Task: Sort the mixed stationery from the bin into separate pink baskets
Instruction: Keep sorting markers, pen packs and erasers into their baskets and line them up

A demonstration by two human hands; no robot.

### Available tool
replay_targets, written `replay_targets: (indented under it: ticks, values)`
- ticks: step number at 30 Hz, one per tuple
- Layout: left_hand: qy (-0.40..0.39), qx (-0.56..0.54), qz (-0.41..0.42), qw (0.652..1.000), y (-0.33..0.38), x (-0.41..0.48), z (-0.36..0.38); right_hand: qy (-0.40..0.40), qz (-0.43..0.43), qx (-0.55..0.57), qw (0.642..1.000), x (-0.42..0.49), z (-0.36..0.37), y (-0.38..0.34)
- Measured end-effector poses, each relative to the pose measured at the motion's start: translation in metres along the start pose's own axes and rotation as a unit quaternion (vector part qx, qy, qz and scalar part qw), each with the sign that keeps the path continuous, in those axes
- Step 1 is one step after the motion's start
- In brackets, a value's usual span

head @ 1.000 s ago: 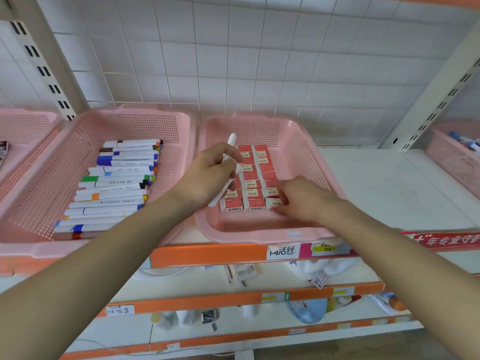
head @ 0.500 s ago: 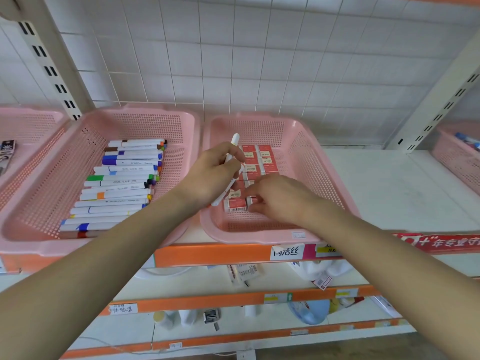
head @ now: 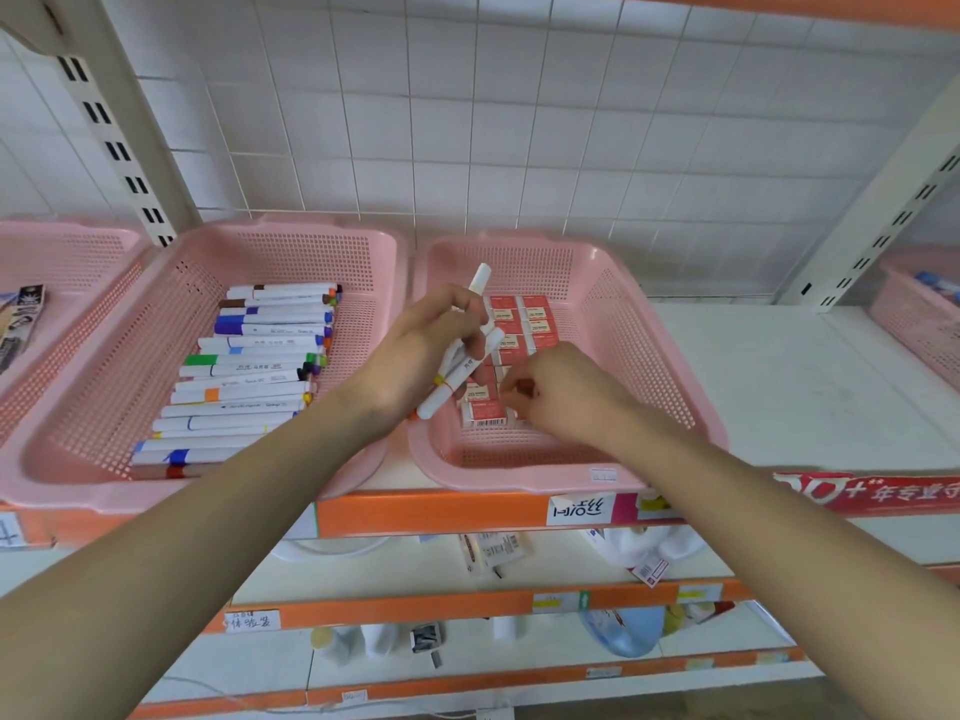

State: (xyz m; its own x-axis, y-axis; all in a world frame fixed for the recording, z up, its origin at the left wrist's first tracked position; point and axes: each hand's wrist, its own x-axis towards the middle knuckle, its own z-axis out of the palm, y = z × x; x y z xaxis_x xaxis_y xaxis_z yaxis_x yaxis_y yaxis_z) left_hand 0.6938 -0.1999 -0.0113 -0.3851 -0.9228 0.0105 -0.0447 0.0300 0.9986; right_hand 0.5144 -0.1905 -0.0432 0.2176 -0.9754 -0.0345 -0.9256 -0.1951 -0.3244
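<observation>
While the left hand (head: 415,356) gripped two white plastic marker pens (head: 460,363) over the pink perforated basket (head: 519,478) of red boxed erasers (head: 535,314) at the front edge of the shelf (head: 779,387), the right hand (head: 563,394) pinched one eraser (head: 525,389) there; sorting seemed well along, those pens unplaced.

Pink left basket (head: 291,262) and right basket (head: 649,356), both with a fine grid of holes. White markers (head: 249,392) with bands and caps in brown, blue, green, orange and red. Held markers (head: 460,366) white, ringed yellow and orange. Red-and-white erasers (head: 519,314), black barcode on the near one. Orange shelf edge (head: 431,511), white label (head: 581,509) with black writing, red banner (head: 883,493) with white characters at right. White tiled wall (head: 467,122), grey grid lines.
</observation>
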Motion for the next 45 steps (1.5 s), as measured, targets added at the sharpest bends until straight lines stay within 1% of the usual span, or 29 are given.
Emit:
replay_targets:
  ticks: [2,3,5,6,9,12,14,15,17,18,20,22,23,26,28,30,32,34,36,38,42,45]
  values:
    - [-0.010,0.007,0.012,1.000,-0.003,-0.001,-0.005,0.083,0.011,0.126,0.989,-0.003,-0.009,-0.003]
    - [-0.015,0.006,0.021,1.000,-0.003,-0.002,-0.006,0.100,0.019,0.196,0.975,-0.005,-0.015,-0.004]
    - [-0.023,0.004,0.044,0.999,-0.001,-0.004,-0.008,0.074,0.044,0.327,0.941,-0.004,-0.025,-0.011]
    - [-0.026,0.003,0.053,0.998,-0.001,-0.005,-0.010,0.054,0.056,0.367,0.927,-0.003,-0.028,-0.015]
    - [-0.027,0.002,0.075,0.997,0.003,-0.009,-0.017,0.036,0.061,0.422,0.904,0.005,-0.032,-0.028]
    - [-0.027,-0.002,0.086,0.996,0.007,-0.012,-0.030,0.037,0.068,0.488,0.869,0.016,-0.029,-0.039]
    - [-0.015,-0.011,0.084,0.996,0.006,-0.016,-0.042,0.024,0.073,0.529,0.845,0.024,-0.028,-0.048]
    - [0.001,-0.015,0.081,0.997,0.006,-0.019,-0.048,0.012,0.071,0.555,0.829,0.028,-0.028,-0.053]
    - [0.058,-0.028,0.075,0.995,0.006,-0.025,-0.066,-0.002,0.073,0.600,0.797,0.037,-0.029,-0.065]
    - [0.091,-0.032,0.073,0.993,0.007,-0.029,-0.075,-0.001,0.074,0.614,0.786,0.042,-0.030,-0.070]
    - [0.160,-0.009,0.072,0.984,0.011,-0.035,-0.100,0.008,0.071,0.622,0.780,0.052,-0.031,-0.080]
    - [0.214,0.017,0.074,0.974,0.013,-0.040,-0.127,0.009,0.064,0.614,0.787,0.063,-0.031,-0.089]
    - [0.228,0.017,0.078,0.970,0.013,-0.043,-0.141,0.007,0.061,0.606,0.793,0.069,-0.030,-0.094]
    - [0.242,-0.001,0.064,0.968,0.011,-0.051,-0.179,0.005,0.048,0.586,0.809,0.087,-0.026,-0.109]
    - [0.252,0.025,0.038,0.967,0.010,-0.055,-0.198,0.018,0.041,0.576,0.816,0.103,-0.021,-0.117]
    - [0.251,0.046,0.014,0.967,0.007,-0.056,-0.215,0.039,0.037,0.550,0.833,0.121,-0.015,-0.122]
    - [0.254,0.035,0.006,0.966,0.002,-0.056,-0.229,0.052,0.041,0.518,0.853,0.138,-0.010,-0.128]
    - [0.270,0.022,-0.001,0.963,-0.002,-0.055,-0.241,0.060,0.056,0.507,0.858,0.153,-0.005,-0.134]
    - [0.269,0.025,-0.011,0.963,-0.003,-0.054,-0.252,0.072,0.072,0.492,0.865,0.165,0.000,-0.140]
    - [0.258,0.028,-0.028,0.965,-0.003,-0.052,-0.262,0.087,0.083,0.454,0.883,0.176,0.004,-0.147]
    - [0.232,0.004,-0.053,0.971,-0.002,-0.046,-0.277,0.104,0.089,0.317,0.938,0.197,0.015,-0.157]
    - [0.208,-0.021,-0.072,0.975,-0.001,-0.042,-0.282,0.093,0.087,0.233,0.964,0.207,0.028,-0.165]
